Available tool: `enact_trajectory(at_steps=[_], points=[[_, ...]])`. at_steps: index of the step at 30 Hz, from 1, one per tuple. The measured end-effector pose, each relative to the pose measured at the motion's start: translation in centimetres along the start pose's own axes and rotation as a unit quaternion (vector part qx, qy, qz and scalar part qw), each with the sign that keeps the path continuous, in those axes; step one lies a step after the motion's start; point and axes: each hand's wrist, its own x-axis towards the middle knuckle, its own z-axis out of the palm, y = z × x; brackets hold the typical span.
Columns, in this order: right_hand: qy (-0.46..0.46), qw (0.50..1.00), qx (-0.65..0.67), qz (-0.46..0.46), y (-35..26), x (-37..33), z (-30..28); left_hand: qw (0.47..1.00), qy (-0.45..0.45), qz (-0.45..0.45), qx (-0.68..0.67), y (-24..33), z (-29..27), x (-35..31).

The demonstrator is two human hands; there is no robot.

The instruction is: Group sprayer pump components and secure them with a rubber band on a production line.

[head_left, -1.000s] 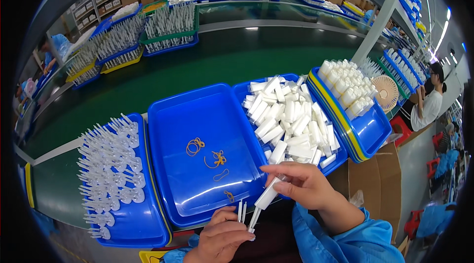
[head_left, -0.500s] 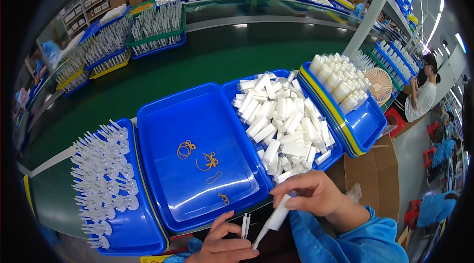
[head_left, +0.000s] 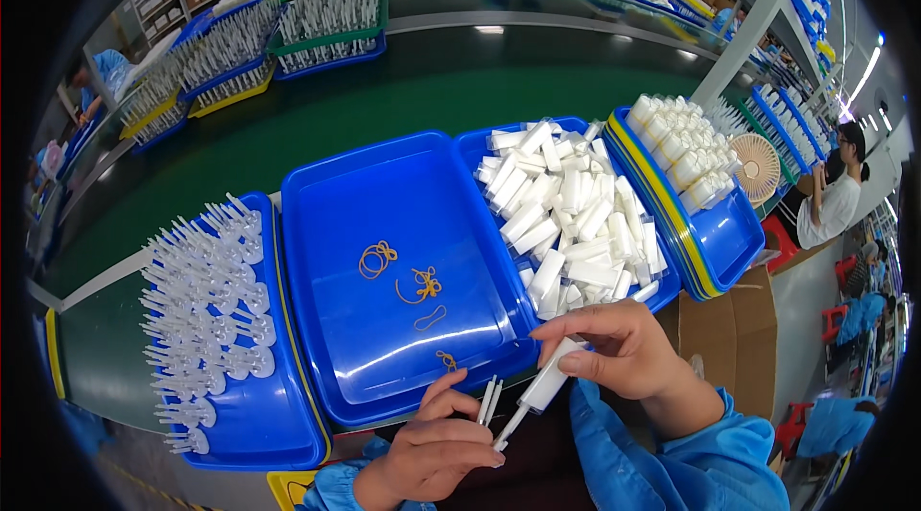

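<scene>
Blue plastic first, over on the left: a shallow blue rectangular tray carries rows of clear plastic pronged pieces, prongs tilted up and leftward, on the dark green table. Right beside it, a wider blue rectangular tray holds just a few yellow-brown looped bands, scattered over its floor. Below that tray's near edge, here's the left hand, thumb and fingers pinched on a slim white pronged piece, prongs pointing up. One prong slants right and meets the lower end of a white oblong block; how far it goes in, I can't tell. And on that block's upper end, the right hand, thumb and fingertips clamped together on it, blue sleeve behind. Just beyond, a blue tray is heaped with loose white oblong blocks. Further right, a stack of blue and yellow trays carries upright white wrapped tubes, with a brown cardboard box below and a round beige slatted disc just behind.
</scene>
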Motion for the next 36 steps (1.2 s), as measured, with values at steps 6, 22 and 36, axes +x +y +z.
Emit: enact_trajectory(at_steps=[6,22,36], points=[[-0.005,0.997,0.072,0.033,-0.2,0.0,0.2,1.000,-0.001,-0.009,-0.015,0.0,0.0,-0.1],[0.040,0.979,0.196,0.038,2.6,0.3,3.2,0.953,0.191,-0.046,-0.232,0.0,1.7,0.3],[0.073,0.951,0.294,0.071,3.0,2.2,3.0,0.877,0.214,-0.190,-0.385,0.7,2.0,1.6]])
